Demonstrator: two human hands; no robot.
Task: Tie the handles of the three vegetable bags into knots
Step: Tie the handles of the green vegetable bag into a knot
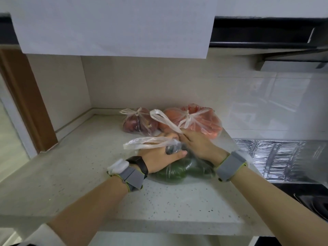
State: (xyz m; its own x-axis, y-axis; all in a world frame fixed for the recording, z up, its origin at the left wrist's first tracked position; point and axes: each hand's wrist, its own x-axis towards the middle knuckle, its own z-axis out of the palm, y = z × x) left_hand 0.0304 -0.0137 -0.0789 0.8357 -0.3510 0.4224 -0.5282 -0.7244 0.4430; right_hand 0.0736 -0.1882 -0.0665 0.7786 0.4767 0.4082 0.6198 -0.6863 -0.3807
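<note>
Three clear plastic bags lie on the speckled countertop [88, 174]. Nearest me is a bag of green peppers [177, 170]. My left hand [159, 157] grips its left handle loop [142, 142], which sticks out to the left. My right hand [197, 144] pinches its other handle loop [165, 119], which rises up and to the left. Behind them sit a bag of dark red vegetables [136, 125] and a bag of orange tomatoes [200, 119], each with its handles knotted on top.
A white wall cabinet [113, 27] hangs overhead. To the right are a foil-lined strip [276, 157], a black hob [312, 199] and a range hood [284, 43] above it. A wooden door frame [26, 103] borders the counter on the left.
</note>
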